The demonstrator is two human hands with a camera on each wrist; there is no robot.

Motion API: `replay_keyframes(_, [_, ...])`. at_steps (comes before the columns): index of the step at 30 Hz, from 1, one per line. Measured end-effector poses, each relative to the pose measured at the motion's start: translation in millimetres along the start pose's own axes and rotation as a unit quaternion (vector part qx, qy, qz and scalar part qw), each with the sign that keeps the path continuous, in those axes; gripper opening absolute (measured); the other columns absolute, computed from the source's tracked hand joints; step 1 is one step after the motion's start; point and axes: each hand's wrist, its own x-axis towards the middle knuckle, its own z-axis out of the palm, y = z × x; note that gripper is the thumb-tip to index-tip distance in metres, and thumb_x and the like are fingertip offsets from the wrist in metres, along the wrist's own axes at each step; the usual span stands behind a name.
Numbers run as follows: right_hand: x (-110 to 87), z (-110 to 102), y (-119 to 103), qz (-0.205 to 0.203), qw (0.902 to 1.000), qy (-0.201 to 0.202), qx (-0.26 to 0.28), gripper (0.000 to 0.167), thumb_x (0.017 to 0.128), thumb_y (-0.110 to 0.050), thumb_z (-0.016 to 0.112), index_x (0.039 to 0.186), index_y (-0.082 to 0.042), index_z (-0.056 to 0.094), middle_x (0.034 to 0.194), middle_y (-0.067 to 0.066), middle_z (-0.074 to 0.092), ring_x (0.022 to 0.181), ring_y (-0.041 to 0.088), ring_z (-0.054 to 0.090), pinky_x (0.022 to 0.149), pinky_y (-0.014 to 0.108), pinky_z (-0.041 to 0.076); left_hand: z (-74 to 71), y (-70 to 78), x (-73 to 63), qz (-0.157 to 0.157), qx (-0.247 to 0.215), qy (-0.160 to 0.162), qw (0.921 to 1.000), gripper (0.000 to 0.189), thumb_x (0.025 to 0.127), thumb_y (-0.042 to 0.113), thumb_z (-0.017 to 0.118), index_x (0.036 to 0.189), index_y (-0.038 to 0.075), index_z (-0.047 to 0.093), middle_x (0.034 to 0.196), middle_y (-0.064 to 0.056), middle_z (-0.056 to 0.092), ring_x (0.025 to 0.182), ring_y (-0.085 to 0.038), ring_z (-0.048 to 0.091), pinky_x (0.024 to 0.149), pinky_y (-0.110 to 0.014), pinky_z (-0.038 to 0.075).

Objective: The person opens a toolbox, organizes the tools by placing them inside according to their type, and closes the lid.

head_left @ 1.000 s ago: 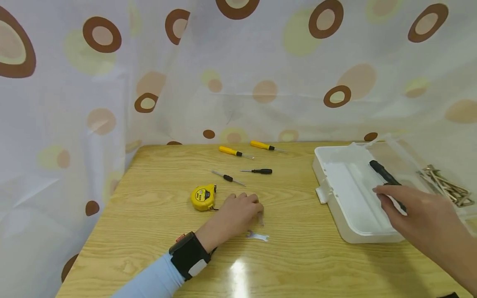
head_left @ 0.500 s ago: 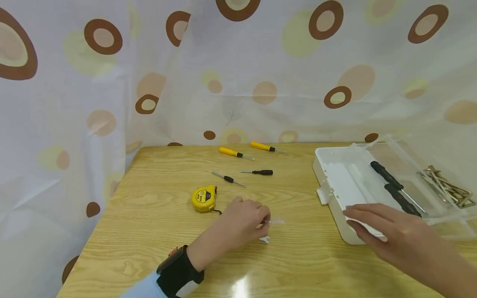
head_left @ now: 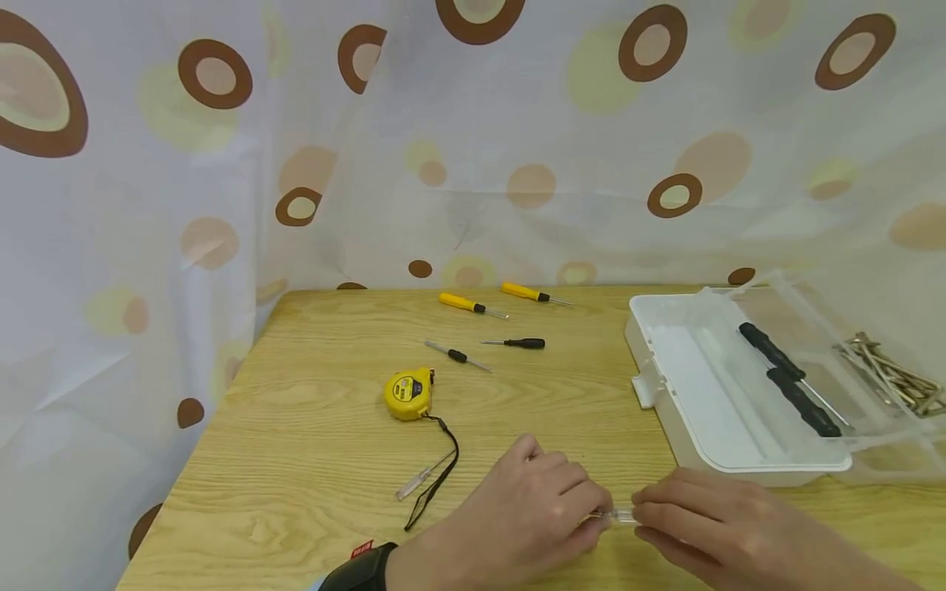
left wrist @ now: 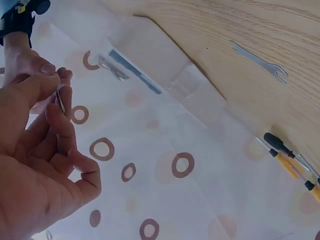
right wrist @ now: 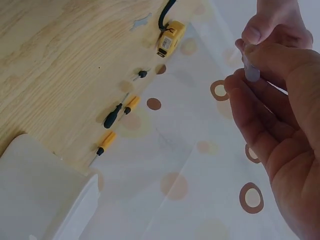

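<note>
Close to the table's near side, my two hands meet over a small clear-handled screwdriver (head_left: 624, 515). My left hand (head_left: 528, 517) pinches its metal shaft end, which shows in the left wrist view between thumb and fingers. At the other end, my right hand (head_left: 727, 525) grips the clear handle, its rounded tip visible in the right wrist view. Left of the hands lies another clear-handled screwdriver (head_left: 414, 484), beside the black strap of a yellow tape measure (head_left: 408, 394). A small open-end wrench (left wrist: 260, 62) lies on the table, hidden behind my left hand in the head view.
At right stands a white toolbox (head_left: 668, 410) with its clear lid (head_left: 813, 328) swung back. Two black-handled screwdrivers (head_left: 801, 402) and several brass-coloured metal pieces (head_left: 890, 373) lie on the lid side. Toward the back are yellow screwdrivers (head_left: 461, 303), a black one (head_left: 525, 343) and a black-gripped tool (head_left: 456, 355).
My right hand has let go of a black-handled screwdriver at the box and come left to grip the clear handle. My left hand has moved right and nearer, carrying the clear-handled screwdriver.
</note>
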Motion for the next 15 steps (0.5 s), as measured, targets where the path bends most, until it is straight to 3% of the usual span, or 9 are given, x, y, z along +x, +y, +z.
replay_keyframes(4, [-3.3,-1,2,0.006,1.0000,0.004,0.003,0.034,0.111,-0.027,0.043,0.100,-0.015,0.073,0.099,-0.010,0.067,0.087,0.003,0.061,0.075,0.012,0.051,-3.8,-1.1,-0.8,-0.017,-0.003,-0.013,0.9998,0.015,0.092,0.035,0.076,0.104,0.027,0.075,0.096,0.017,0.073,0.084,0.002,0.065,0.072,-0.018,0.034])
replay_keyframes(8, [-9.1,-9,12,0.034,0.9990,0.024,-0.013,0.038,0.111,-0.029,0.042,0.100,-0.010,0.074,0.098,-0.005,0.069,0.090,0.002,0.059,0.075,0.009,0.050,-13.3,-7.0,-5.0,-0.105,-0.034,-0.058,0.9922,0.047,0.093,0.046,0.073,0.134,0.026,0.062,0.123,0.010,0.068,0.108,-0.009,0.064,0.082,-0.025,0.042])
replay_keyframes(12, [-23.5,-23,30,0.096,0.9888,0.067,-0.093,0.048,0.110,-0.040,0.042,0.092,-0.010,0.075,0.087,-0.002,0.072,0.081,0.002,0.060,0.069,0.005,0.049,-22.3,-14.2,-17.6,-0.208,-0.018,-0.120,0.9705,0.075,0.090,0.054,0.073,0.153,0.031,0.042,0.147,0.002,0.054,0.127,-0.021,0.057,0.090,-0.044,0.047])
replay_keyframes(15, [-43.1,-34,45,0.169,0.9658,0.090,-0.174,0.059,0.108,-0.051,0.040,0.087,-0.008,0.075,0.076,0.001,0.071,0.070,0.001,0.057,0.061,0.006,0.046,-25.5,-18.2,-29.0,-0.252,0.013,-0.179,0.9510,0.084,0.088,0.055,0.074,0.158,0.035,0.033,0.157,-0.004,0.046,0.135,-0.030,0.052,0.089,-0.057,0.048])
